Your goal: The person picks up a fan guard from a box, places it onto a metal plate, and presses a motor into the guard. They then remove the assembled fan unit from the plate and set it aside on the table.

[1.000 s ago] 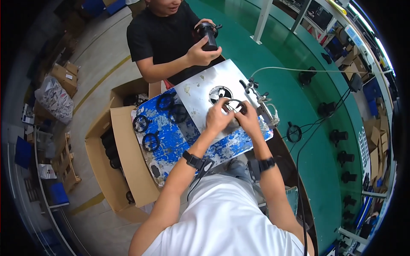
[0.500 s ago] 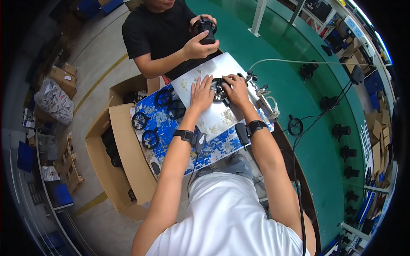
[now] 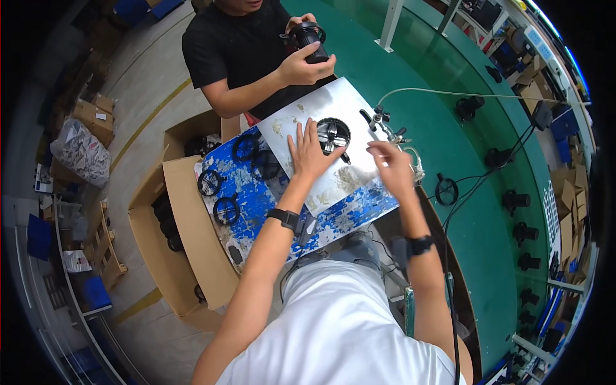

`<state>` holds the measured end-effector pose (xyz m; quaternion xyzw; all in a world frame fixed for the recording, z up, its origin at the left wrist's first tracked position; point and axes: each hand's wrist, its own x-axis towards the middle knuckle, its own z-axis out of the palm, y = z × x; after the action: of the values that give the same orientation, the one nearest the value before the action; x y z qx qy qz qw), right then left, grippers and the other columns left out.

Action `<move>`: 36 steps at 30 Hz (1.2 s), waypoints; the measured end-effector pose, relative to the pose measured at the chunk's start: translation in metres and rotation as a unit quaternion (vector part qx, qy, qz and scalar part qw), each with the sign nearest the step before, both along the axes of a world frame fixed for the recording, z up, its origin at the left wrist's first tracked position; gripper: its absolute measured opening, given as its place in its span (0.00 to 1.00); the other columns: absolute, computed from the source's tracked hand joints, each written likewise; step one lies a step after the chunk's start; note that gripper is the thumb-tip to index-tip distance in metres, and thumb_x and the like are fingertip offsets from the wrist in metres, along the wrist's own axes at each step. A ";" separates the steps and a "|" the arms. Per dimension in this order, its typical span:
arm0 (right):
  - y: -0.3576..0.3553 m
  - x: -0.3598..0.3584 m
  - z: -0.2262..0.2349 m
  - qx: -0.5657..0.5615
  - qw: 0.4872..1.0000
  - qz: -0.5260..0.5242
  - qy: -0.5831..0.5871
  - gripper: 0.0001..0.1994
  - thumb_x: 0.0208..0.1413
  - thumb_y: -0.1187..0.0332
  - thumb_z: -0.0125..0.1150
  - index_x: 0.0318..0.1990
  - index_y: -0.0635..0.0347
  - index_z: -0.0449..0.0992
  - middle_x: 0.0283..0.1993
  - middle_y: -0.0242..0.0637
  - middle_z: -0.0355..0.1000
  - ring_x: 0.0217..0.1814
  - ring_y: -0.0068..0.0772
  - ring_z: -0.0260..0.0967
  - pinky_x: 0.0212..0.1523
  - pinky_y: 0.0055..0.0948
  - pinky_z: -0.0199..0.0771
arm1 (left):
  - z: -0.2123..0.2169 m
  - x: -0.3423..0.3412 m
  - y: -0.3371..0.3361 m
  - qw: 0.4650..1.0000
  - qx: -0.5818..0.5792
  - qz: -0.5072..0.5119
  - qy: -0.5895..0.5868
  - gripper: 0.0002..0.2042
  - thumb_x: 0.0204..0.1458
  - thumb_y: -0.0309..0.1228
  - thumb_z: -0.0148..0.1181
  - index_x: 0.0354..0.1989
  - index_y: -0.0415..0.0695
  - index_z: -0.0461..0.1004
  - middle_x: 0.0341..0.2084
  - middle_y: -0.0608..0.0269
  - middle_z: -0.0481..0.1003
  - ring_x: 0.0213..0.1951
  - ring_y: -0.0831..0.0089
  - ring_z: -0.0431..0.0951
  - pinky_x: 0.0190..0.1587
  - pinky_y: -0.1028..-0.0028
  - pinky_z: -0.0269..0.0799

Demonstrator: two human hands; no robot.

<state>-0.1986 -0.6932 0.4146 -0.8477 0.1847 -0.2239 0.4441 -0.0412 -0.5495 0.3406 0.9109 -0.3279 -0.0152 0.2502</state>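
A round black ring with crossed spokes [image 3: 333, 132] lies on the silver metal plate [image 3: 282, 125]. My left hand [image 3: 309, 153] rests on the plate at the ring's left side, fingers spread, with the thumb at its lower edge. Over the plate's right edge is my right hand [image 3: 394, 170], slightly blurred. Its fingers look loosely bent and apart, and I see nothing in them. Just beyond them are metal valve fittings [image 3: 380, 117] with a pale hose. Across the plate, another person's hands hold a black cylindrical part with a ring [image 3: 309, 42].
Several black rings [image 3: 226, 210] lie on the worn blue tabletop [image 3: 247, 234]. To the left stands an open cardboard box [image 3: 199, 234] with black parts inside. Black cables [image 3: 478, 181] hang on the right, above a green floor [image 3: 462, 256] with several black parts.
My right hand has left the ring and moved right and nearer to me. My left hand has slid slightly right and nearer, and more of the ring shows.
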 end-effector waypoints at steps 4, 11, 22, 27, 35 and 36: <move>-0.081 -0.029 0.032 0.149 0.972 -0.132 -0.127 0.10 0.60 0.67 0.54 0.42 0.62 0.77 0.37 0.32 0.76 0.39 0.21 0.72 0.38 0.19 0.69 | 0.008 -0.005 -0.009 0.999 0.010 -0.031 -0.004 0.55 0.39 0.63 0.63 0.68 0.36 0.46 0.68 0.47 0.49 0.71 0.49 0.39 0.66 0.43 0.28; -0.125 -0.036 -0.021 0.218 0.969 -0.107 -0.046 0.12 0.59 0.64 0.55 0.45 0.60 0.76 0.41 0.33 0.77 0.41 0.21 0.71 0.42 0.23 0.68 | 0.011 -0.003 -0.010 0.999 0.004 -0.027 0.018 0.54 0.36 0.59 0.68 0.67 0.37 0.49 0.67 0.45 0.52 0.70 0.47 0.43 0.66 0.42 0.33; -0.164 -0.013 -0.092 0.163 0.977 -0.136 0.004 0.18 0.52 0.67 0.58 0.51 0.61 0.73 0.49 0.42 0.75 0.48 0.35 0.74 0.49 0.32 0.72 | 0.025 -0.013 -0.061 0.992 0.085 0.023 -0.095 0.43 0.38 0.49 0.68 0.60 0.35 0.60 0.55 0.42 0.61 0.58 0.46 0.59 0.60 0.52 0.56; -0.170 -0.006 -0.121 0.205 0.975 -0.077 0.024 0.18 0.52 0.68 0.58 0.52 0.60 0.73 0.48 0.42 0.75 0.47 0.33 0.74 0.44 0.29 0.75 | 0.045 -0.010 -0.051 0.992 0.030 0.043 -0.112 0.41 0.34 0.43 0.70 0.58 0.34 0.63 0.51 0.43 0.63 0.54 0.47 0.62 0.57 0.56 0.59; -0.200 -0.012 -0.146 0.047 0.998 0.037 -0.020 0.19 0.52 0.72 0.56 0.53 0.62 0.71 0.59 0.46 0.67 0.51 0.40 0.73 0.50 0.33 0.72 | 0.090 -0.050 0.024 0.978 -0.077 0.180 -0.072 0.34 0.42 0.40 0.69 0.57 0.37 0.66 0.51 0.47 0.69 0.53 0.55 0.70 0.57 0.64 0.63; -0.198 -0.007 -0.144 0.080 0.996 0.050 -0.011 0.19 0.52 0.72 0.56 0.54 0.62 0.71 0.59 0.46 0.67 0.51 0.40 0.72 0.50 0.32 0.72 | 0.072 -0.062 0.046 0.970 -0.064 0.223 -0.077 0.35 0.41 0.41 0.70 0.57 0.37 0.67 0.52 0.47 0.69 0.53 0.55 0.70 0.57 0.64 0.63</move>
<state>-0.2053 -0.8912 0.2704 -0.8154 0.1545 -0.1948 0.5227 -0.1028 -0.5033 0.4126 0.9416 -0.1354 0.1317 0.2788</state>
